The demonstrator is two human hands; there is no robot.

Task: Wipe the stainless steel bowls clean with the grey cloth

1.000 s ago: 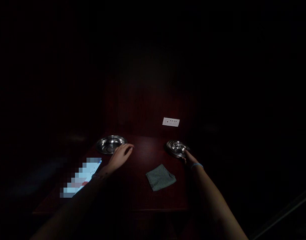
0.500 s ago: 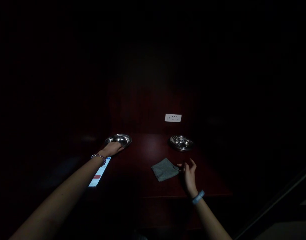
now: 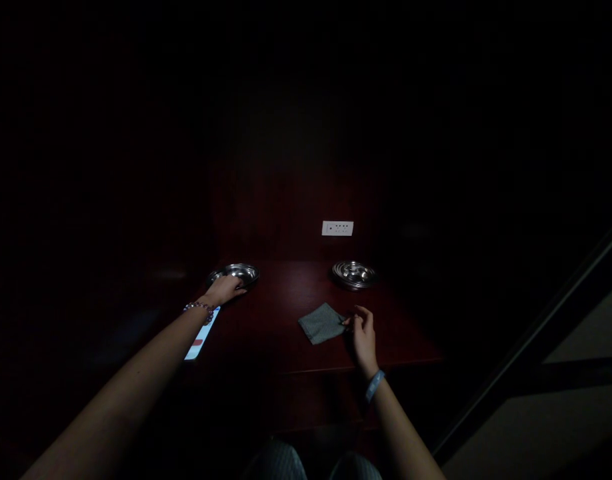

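Observation:
The scene is very dark. My left hand (image 3: 224,290) reaches out and grips the near rim of a steel dish (image 3: 237,273) at the left of a dark red table (image 3: 291,333). My right hand (image 3: 362,331) is curled, its fingertips pinching the right corner of a folded grey-green cloth (image 3: 321,323) that lies flat on the table. A stack of steel dishes (image 3: 353,274) stands beyond the right hand, apart from it. A bead bracelet circles my left wrist, a blue band my right.
A lit phone (image 3: 201,334) lies on the table under my left forearm. A white socket plate (image 3: 337,228) is on the dark wall behind. The table's front edge runs near my right wrist. A dark rail (image 3: 531,340) slants at the right.
My right hand left the stack of dishes, drew back and took the cloth's corner. My left hand moved onto the left dish's rim. The view shifted back from the table.

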